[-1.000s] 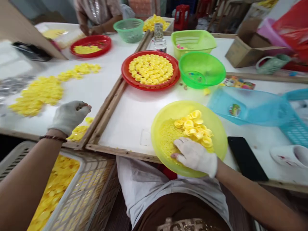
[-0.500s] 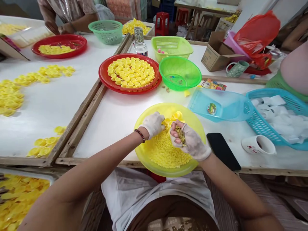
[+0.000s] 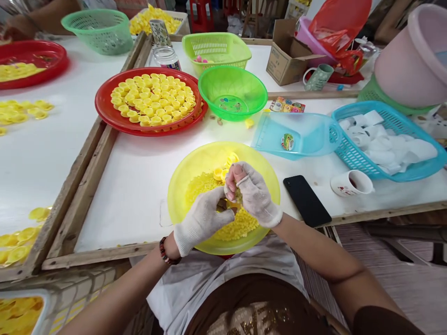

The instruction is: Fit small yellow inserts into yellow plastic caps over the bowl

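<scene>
Both my hands wear white gloves with bare fingertips and meet above a yellow bowl. Small yellow pellets fill its lower part, and several little yellow cups lie on them toward the far side. My left hand is curled, palm turned inward, around what looks like a small yellow cup, mostly hidden by the fingers. My right hand is closed on a handful of pellets, a few of which show below its fingers, close beside my left fingertips.
Red trays of yellow cups stand back left, beside a green bowl. Right of my bowl are a blue scoop-like tray, a black phone, a mug and a blue basket. A wooden ridge divides the table.
My left hand has drawn back from the cups toward my right hand. The right hand has turned and closed more over its pellets. The view has shifted to the right.
</scene>
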Motion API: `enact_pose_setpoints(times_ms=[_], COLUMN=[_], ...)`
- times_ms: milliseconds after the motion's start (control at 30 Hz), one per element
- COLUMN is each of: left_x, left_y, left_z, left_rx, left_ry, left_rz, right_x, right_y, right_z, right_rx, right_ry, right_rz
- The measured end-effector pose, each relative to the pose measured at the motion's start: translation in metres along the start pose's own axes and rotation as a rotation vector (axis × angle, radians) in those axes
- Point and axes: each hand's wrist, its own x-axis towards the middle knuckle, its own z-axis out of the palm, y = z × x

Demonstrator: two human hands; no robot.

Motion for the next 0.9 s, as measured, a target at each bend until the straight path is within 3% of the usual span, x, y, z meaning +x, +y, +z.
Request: enact_pose_setpoints(times_ms=[300, 533, 733, 900], left_x=[-0.008, -0.01, -0.011, -0.012], left_y=[0.0, -0.004, -0.005, -0.005], left_z=[-0.004, -0.004, -0.003, -0.003], left_rx=[-0.09, -0.142, -0.132, -0.101], left_ry=[-0.039, -0.034, -0.041, -0.028], left_rz=[-0.049, -0.036, -0.023, -0.008], right_x=[0.001, -0.004, -0.003, -0.005], right_y=[-0.001, 0.0, 0.0, 0.0], right_z=[-0.007, -0.004, -0.007, -0.007], right_rx=[0.12, 0.017, 0.098, 0.058], right_ry=[0.034, -0.055, -0.011, -0.063], right_rz=[0.026, 0.009, 0.01, 0.025])
